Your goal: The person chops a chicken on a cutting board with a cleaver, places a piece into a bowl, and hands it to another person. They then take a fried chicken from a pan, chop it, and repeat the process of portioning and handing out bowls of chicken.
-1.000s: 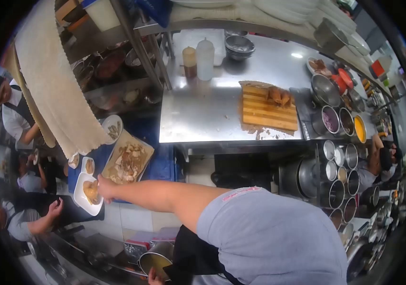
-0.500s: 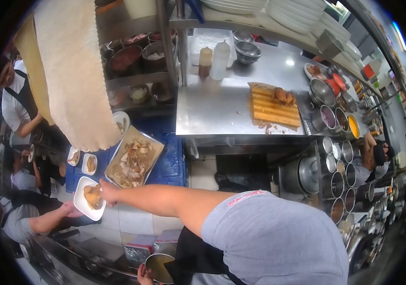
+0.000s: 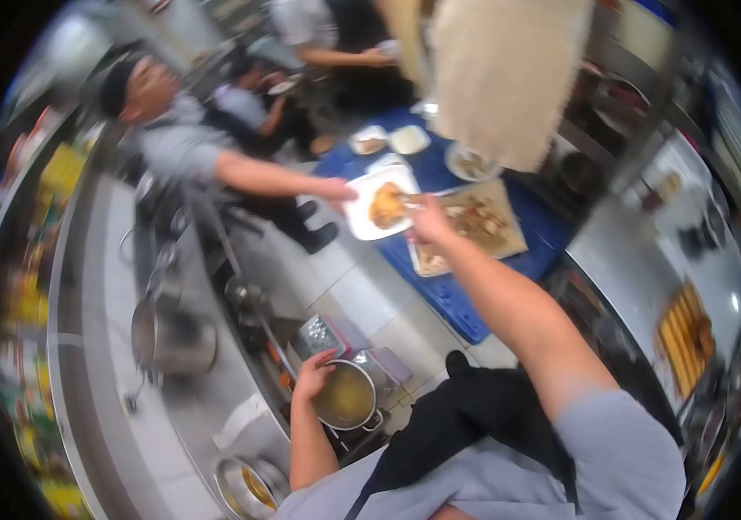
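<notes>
My right hand (image 3: pixel 427 218) is stretched out with its fingers closed at the right edge of a white square dish (image 3: pixel 362 208). Golden-brown food (image 3: pixel 385 206) lies in that dish, touching my fingertips. A co-worker's hand (image 3: pixel 336 191) holds the dish's left side. My left hand (image 3: pixel 315 373) is low, near the rim of a metal pot (image 3: pixel 347 407) with yellowish liquid; its fingers look apart, and nothing shows in them. Behind my right hand, a paper-lined tray (image 3: pixel 509 227) of chopped food rests on a blue surface (image 3: pixel 466 308).
Small white dishes (image 3: pixel 409 139) stand farther back on the blue surface. A pale hanging cloth (image 3: pixel 505 78) covers the upper middle. Another metal pot (image 3: pixel 175 340) stands on the left counter (image 3: pixel 162 416). A cutting board (image 3: pixel 681 342) lies at the right. Other people work at the back.
The view has swung left, bringing the co-worker and left counter into sight. My right hand remains at the dish held by the co-worker. More of my left hand and the pot shows.
</notes>
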